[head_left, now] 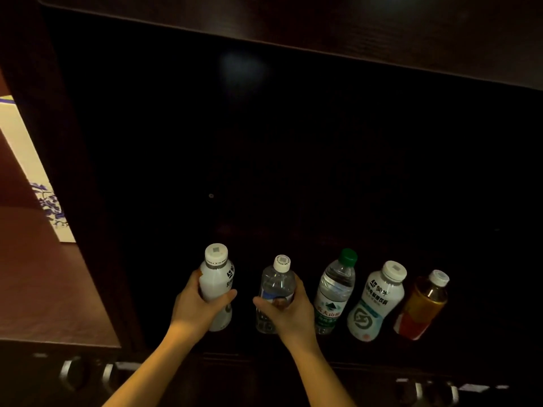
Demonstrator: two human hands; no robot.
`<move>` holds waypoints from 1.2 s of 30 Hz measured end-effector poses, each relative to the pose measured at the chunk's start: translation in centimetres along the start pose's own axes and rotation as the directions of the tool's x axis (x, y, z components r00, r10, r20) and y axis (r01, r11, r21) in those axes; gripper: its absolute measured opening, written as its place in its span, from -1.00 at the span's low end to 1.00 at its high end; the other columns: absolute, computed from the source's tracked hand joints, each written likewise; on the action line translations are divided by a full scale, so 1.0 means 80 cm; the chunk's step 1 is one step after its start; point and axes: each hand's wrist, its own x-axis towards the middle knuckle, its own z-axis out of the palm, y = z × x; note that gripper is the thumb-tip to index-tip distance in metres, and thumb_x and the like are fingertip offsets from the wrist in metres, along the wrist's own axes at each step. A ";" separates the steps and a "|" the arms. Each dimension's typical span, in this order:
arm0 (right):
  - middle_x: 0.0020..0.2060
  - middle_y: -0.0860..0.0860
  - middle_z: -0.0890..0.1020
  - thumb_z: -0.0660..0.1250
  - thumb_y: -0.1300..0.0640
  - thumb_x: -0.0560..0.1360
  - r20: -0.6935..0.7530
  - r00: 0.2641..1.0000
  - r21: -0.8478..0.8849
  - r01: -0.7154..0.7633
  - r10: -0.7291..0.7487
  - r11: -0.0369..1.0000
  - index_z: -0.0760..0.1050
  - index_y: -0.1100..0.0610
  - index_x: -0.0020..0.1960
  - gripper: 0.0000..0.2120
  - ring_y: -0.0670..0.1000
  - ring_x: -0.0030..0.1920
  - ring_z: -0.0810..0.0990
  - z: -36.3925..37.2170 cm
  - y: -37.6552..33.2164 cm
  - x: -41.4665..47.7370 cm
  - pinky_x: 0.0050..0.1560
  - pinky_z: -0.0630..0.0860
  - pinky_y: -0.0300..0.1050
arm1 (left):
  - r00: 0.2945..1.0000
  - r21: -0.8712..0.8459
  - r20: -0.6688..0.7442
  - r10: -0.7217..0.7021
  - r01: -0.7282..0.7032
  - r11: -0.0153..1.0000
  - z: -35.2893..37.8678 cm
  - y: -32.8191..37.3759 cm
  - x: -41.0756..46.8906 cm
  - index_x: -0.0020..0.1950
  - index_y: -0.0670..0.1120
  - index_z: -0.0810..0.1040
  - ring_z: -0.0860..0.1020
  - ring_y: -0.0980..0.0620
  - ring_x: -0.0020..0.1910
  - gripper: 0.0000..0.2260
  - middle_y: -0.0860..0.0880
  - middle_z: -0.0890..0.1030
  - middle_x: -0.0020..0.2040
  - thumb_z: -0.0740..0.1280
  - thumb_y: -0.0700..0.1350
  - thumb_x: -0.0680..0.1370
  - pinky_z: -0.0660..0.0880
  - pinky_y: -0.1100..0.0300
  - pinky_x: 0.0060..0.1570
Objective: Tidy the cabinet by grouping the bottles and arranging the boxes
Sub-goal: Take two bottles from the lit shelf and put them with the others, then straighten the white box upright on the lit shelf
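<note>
The left fingers [226,296] are grasping a white drink bottle [216,279], the right fingers [260,302] a clear water bottle [277,282]; grouping probably needs both sliding toward the green-capped bottle [335,292] just rightward.

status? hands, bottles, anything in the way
Left hand grips a white bottle, right hand grips a clear bottle. Green-capped bottle, second white bottle, amber bottle stand in line to the right. Green-capped bottle close beside right hand.
</note>
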 end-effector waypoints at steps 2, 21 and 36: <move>0.14 -0.24 0.63 0.67 -0.04 0.24 0.023 1.000 0.012 -0.012 0.012 1.000 0.32 -0.27 0.36 -0.19 -0.34 0.08 0.60 -0.002 -0.001 -0.001 0.00 0.51 -0.48 | 1.000 0.010 0.006 -0.012 0.012 1.000 0.000 0.003 -0.001 0.39 0.02 0.38 0.53 -0.02 0.21 -0.25 0.02 0.56 0.22 0.62 0.03 0.27 0.52 0.09 0.10; 0.44 -0.34 0.19 0.27 -0.46 0.43 -0.039 0.922 -0.347 0.350 -0.386 0.870 0.08 -0.20 0.57 -0.18 -0.29 0.46 0.15 -0.057 -0.082 -0.038 0.36 0.17 -0.29 | 0.947 0.149 0.043 0.318 -0.321 0.935 -0.084 0.087 -0.056 0.57 0.08 0.17 0.27 0.22 0.45 -0.33 0.16 0.31 0.48 0.29 0.24 0.52 0.26 0.20 0.36; 0.07 -0.02 0.62 0.35 0.05 0.56 0.101 0.569 -0.679 0.638 -0.816 0.362 0.61 0.13 0.15 -0.77 -0.02 0.06 0.59 0.061 -0.214 -0.136 0.13 0.44 -0.17 | 0.764 0.386 0.135 0.631 -0.627 0.677 -0.273 0.115 -0.103 0.26 0.05 0.55 0.52 0.26 0.17 -0.67 0.22 0.56 0.16 0.18 0.17 0.63 0.46 0.30 0.11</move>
